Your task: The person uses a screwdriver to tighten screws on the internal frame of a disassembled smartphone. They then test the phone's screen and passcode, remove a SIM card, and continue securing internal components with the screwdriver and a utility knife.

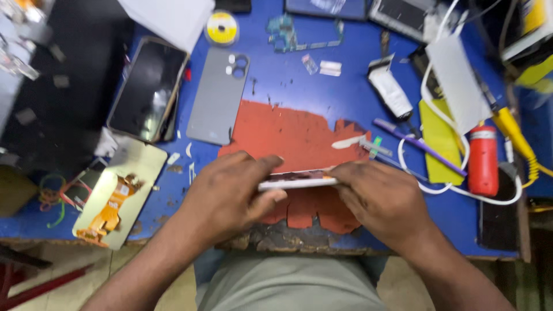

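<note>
Near the table's front edge, both hands, left hand (230, 193) and right hand (377, 198), clamp a phone (296, 180); red mat (288, 135) beneath.

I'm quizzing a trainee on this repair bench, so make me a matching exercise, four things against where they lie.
Things:
1. grey phone back cover
2. red canister
3. yellow solder spool
4. thin phone part

Places:
A. top of the bench, beside the white paper
B. held edge-on between both hands
C. far right, among the white cable
D. left of the red mat, beside a dark phone

Pairs: 1-D, 2-C, 3-A, 4-B
</note>
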